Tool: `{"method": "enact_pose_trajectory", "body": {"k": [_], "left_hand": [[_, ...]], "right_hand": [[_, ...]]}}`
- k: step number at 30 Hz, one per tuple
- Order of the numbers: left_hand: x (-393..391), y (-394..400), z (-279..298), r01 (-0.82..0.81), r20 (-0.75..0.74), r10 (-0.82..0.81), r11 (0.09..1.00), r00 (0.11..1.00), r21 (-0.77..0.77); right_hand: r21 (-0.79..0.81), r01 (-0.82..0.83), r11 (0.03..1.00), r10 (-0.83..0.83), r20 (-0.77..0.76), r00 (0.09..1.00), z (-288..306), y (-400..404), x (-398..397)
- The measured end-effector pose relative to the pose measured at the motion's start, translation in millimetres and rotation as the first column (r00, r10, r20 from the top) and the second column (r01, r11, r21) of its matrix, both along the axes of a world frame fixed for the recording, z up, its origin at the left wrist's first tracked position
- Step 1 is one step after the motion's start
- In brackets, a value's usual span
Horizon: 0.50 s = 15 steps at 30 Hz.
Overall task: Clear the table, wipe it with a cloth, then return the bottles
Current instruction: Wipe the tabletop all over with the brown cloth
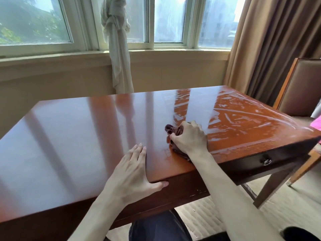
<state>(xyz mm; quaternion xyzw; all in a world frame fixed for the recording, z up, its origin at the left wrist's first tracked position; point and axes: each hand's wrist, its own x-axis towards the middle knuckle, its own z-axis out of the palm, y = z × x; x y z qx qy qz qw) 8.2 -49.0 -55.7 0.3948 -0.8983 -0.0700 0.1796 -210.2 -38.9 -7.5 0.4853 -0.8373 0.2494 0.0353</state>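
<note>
A glossy reddish-brown wooden table (pixel 86 129) fills the middle of the view. My right hand (pixel 188 137) grips a bunched dark brown cloth (pixel 173 130) and holds it down on the tabletop right of centre. Wet streaks (pixel 243 119) cover the right part of the top, beyond the cloth. My left hand (pixel 132 173) lies flat on the near edge of the table with straight fingers, the thumb hooked under the edge. No bottles are in view.
A wooden chair (pixel 302 87) with a brown padded back stands at the table's right side. A drawer knob (pixel 266 161) shows on the table's front. A tied white curtain (pixel 118 49) and brown drapes (pixel 271 40) hang by the windows. Something pink (pixel 317 123) pokes in at the right edge.
</note>
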Motion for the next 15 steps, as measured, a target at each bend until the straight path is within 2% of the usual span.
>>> {"method": "enact_pose_trajectory", "body": {"k": [3,5,7,10,11,15], "left_hand": [[0,-1,0,0.006,0.005,-0.006,1.000,1.000,0.014],[1,-2,-1,0.008,-0.007,-0.008,1.000,1.000,0.026],[2,-2,-1,0.004,0.013,-0.005,0.999,1.000,0.034],[1,1,3,-0.008,0.034,0.006,0.999,0.999,0.040],[1,1,3,-0.010,0.045,0.008,0.999,0.999,0.042],[0,1,4,-0.024,0.070,0.021,0.999,0.997,0.037]], "right_hand": [[-0.044,-0.144,0.989,0.145,0.006,0.989,-13,25,48],[-0.071,-0.230,0.971,0.232,0.015,0.973,-17,60,48],[-0.039,-0.165,0.986,0.166,0.031,0.986,-16,69,15],[-0.005,0.045,0.999,-0.045,0.052,0.998,1,45,-35],[-0.021,0.049,0.999,-0.047,0.048,0.998,0,39,-38],[-0.020,-0.181,0.983,0.181,0.040,0.983,-17,71,1]]}}
